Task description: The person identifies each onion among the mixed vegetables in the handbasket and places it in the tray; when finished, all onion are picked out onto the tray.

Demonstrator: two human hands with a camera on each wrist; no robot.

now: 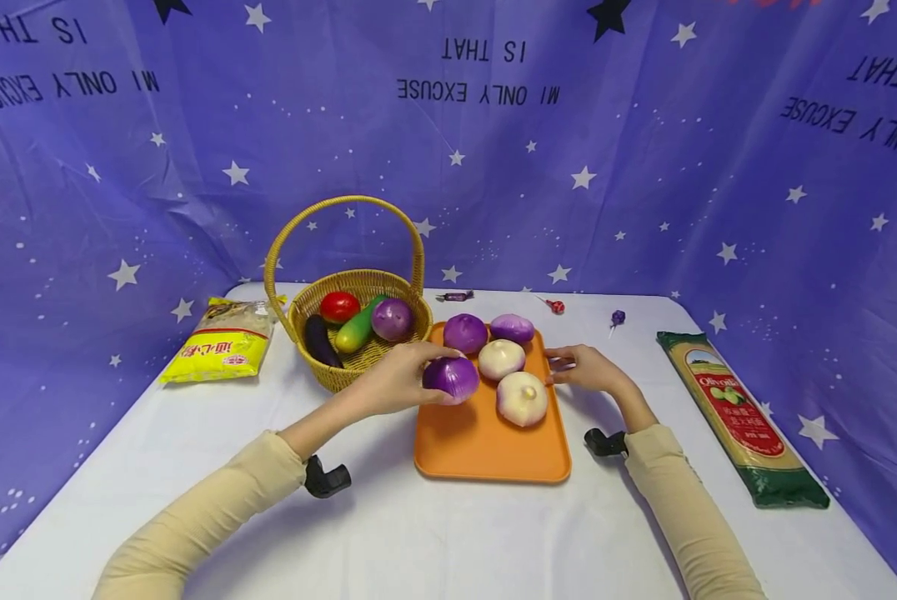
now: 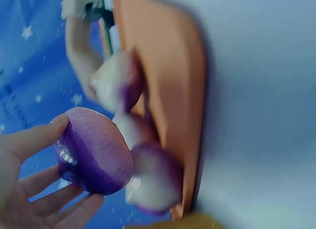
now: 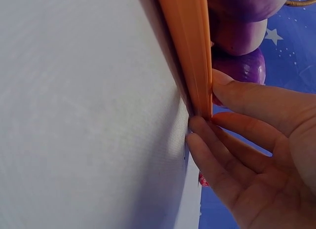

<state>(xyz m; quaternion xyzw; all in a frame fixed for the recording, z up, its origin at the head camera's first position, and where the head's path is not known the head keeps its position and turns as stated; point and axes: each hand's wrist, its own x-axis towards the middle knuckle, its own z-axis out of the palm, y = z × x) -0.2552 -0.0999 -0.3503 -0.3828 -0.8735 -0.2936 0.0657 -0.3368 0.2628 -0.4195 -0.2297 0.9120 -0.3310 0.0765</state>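
Observation:
My left hand (image 1: pixel 392 379) grips a purple onion (image 1: pixel 452 380) between thumb and fingers, above the left side of an orange tray (image 1: pixel 486 454). The left wrist view shows the thumb on one side of this onion (image 2: pixel 94 152) and fingers beneath it. At the tray's right edge, my right hand (image 1: pixel 587 369) pinches the rim (image 3: pixel 190 51), thumb on the inner side and fingers outside. On the tray lie a purple onion (image 1: pixel 465 332), a paler purple one (image 1: pixel 512 327) and two whitish onions, one behind (image 1: pixel 502 360) and one in front (image 1: pixel 522 399).
Left of the tray stands a wicker basket (image 1: pixel 328 377) with a tall handle, holding an eggplant (image 1: pixel 319 340), tomato (image 1: pixel 339 307), cucumber (image 1: pixel 360 325) and purple onion (image 1: pixel 393 320). A yellow bag (image 1: pixel 219 342) lies far left, a long green-gold packet (image 1: pixel 741 417) far right. Small candies (image 1: pixel 555 306) lie behind.

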